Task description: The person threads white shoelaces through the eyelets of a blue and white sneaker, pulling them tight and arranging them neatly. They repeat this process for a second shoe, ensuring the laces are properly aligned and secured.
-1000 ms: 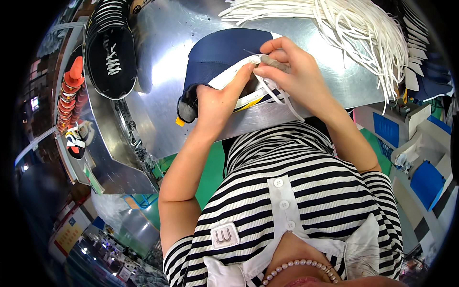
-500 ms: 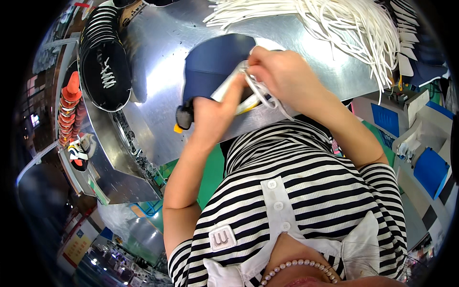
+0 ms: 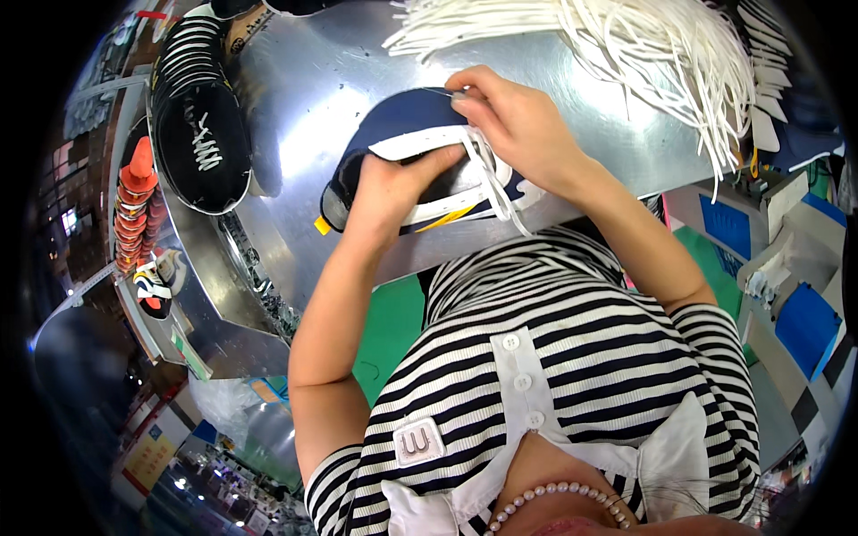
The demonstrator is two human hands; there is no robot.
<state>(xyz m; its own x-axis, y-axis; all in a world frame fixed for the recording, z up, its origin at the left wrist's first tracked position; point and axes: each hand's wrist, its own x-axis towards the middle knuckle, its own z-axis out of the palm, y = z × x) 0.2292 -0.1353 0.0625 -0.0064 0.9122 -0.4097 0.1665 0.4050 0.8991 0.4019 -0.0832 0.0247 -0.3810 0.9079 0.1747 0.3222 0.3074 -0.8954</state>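
A navy shoe upper [image 3: 402,125] with white trim lies on the metal table [image 3: 331,80]. My left hand [image 3: 398,183] presses on its near side, fingers curled over the white edge. My right hand [image 3: 514,125] sits over the shoe's far right part, its fingertips pinched on a white lace [image 3: 487,179] that runs down across the upper. A small yellow tab shows under the shoe's near edge.
A big bundle of white laces [image 3: 643,45] lies at the table's far right. A stack of black shoe pieces with white lacing [image 3: 201,143] stands at the left, orange cones [image 3: 138,183] beyond it. Blue bins [image 3: 804,326] are at the right.
My head view has shifted, so the shoe sits lower and more central. My right hand has moved over the upper's far edge, still working the lace; my left hand stays on the shoe.
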